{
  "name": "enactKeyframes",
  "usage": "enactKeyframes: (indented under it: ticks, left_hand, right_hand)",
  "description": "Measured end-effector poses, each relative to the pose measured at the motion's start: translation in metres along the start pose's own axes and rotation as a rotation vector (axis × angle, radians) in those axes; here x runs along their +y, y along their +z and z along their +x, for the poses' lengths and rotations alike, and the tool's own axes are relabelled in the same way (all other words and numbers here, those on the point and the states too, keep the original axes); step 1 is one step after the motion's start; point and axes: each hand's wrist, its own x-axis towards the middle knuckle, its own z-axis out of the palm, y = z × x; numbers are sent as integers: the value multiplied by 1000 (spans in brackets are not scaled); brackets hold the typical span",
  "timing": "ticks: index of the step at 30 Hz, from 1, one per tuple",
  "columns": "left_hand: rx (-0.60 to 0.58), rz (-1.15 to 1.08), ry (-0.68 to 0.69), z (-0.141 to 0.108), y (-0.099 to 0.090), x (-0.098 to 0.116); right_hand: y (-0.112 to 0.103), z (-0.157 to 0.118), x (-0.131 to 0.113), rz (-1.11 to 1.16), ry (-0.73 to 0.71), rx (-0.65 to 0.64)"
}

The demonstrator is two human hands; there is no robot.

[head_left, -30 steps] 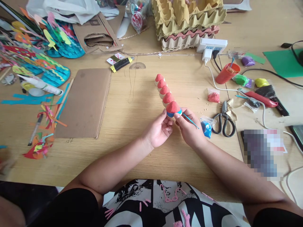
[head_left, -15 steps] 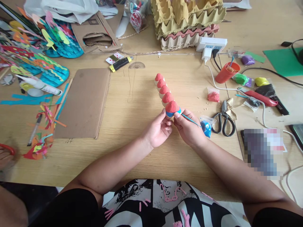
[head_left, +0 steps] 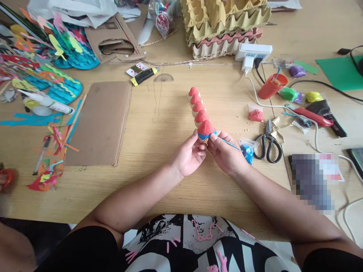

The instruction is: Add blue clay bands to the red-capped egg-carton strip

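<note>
A strip of egg carton cups (head_left: 197, 120), each peak covered in red clay, points away from me in the middle of the table. Blue clay (head_left: 204, 136) wraps the lower part of its nearest cup. My left hand (head_left: 190, 154) grips that cup from the left, thumb and fingers closed on it. At its right side my right hand (head_left: 224, 151) presses the blue clay with the thumb. A thin blue stick (head_left: 230, 144) pokes out from the right hand's grip toward a bag of blue clay (head_left: 247, 152). The fingertips under the cup are partly hidden.
Black-handled scissors (head_left: 268, 145) and a red clay packet (head_left: 255, 113) lie to the right, near a red cup (head_left: 272, 86). A cardboard sheet (head_left: 98, 122) lies left. Egg trays (head_left: 227, 28) stand behind. Another person's hand (head_left: 3, 178) holds something red at the left edge.
The far end of the strip has swung slightly right, and the thin blue stick has shifted a little. At the left edge, the other person's hand and the red thing have moved.
</note>
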Motion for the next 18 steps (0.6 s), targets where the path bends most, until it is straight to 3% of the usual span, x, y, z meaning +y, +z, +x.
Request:
enactKeyframes:
  ticks: [18]
  left_hand:
    - [-31,-6,0,1,0,1]
  right_hand:
    - [-2,2,-3,66,78,-30]
